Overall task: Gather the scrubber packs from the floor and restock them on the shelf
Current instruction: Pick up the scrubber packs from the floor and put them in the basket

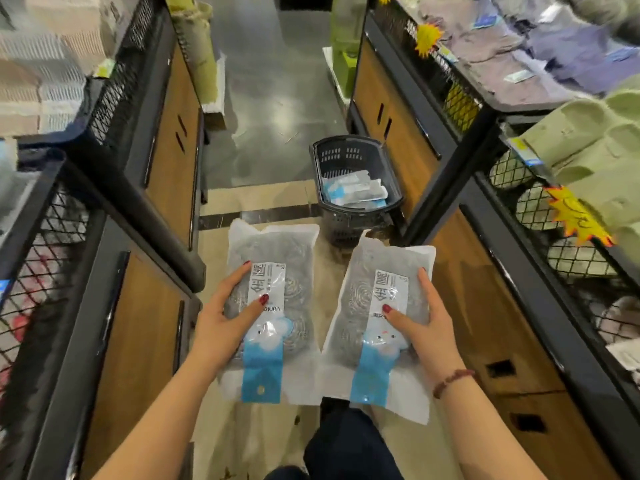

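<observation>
My left hand [227, 315] clasped one pack [272, 308] by its outer edge, thumb across the label and fingers behind, and my right hand [420, 322] clasped the other pack [379, 323] the same way. I held both flat and face up, side by side and just apart, above the floor [221, 209], probably so I could read the labels and carry two at once. Ahead, a basket [356, 188] stood on the floor against the right-hand unit, with more packets [353, 192] inside; whether they were scrubbers I couldn't tell. Mesh-fronted shelves [502, 109] flanked the aisle on both sides, and I judged neither pack had reached a shelf yet.
</observation>
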Motion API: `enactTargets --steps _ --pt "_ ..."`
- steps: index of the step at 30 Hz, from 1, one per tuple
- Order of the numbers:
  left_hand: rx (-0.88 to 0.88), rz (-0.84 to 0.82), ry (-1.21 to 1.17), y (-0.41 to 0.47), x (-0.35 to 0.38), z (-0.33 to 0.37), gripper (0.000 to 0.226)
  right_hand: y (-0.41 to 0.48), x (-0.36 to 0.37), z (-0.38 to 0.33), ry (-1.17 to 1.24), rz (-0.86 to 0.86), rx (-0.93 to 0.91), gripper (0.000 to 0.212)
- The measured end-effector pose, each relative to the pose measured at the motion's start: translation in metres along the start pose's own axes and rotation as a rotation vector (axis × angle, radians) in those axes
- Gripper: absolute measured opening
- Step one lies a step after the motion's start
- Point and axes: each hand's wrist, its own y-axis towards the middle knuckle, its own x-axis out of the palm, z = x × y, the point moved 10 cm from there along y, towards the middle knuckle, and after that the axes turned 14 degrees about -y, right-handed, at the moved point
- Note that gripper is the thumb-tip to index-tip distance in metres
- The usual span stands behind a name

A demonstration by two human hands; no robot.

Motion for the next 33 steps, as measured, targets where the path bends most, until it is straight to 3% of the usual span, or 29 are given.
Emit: enactTargets --steps 15,23,33 --pt "-0.016 0.109 -0.002 0.232 0.062 0.046 0.053 0.263 0.031 -0.080 0.088 -0.108 0.053 0.082" --pt "-0.063 0.015 0.024 0.396 0.043 0.051 0.053 0.381 0.100 -0.111 0.099 -0.087 0.113 0.087" --pt "-0.119 -0.220 0.125 0.609 0.041 0.088 0.054 0.500 0.149 -0.156 0.094 0.141 0.207 0.085"
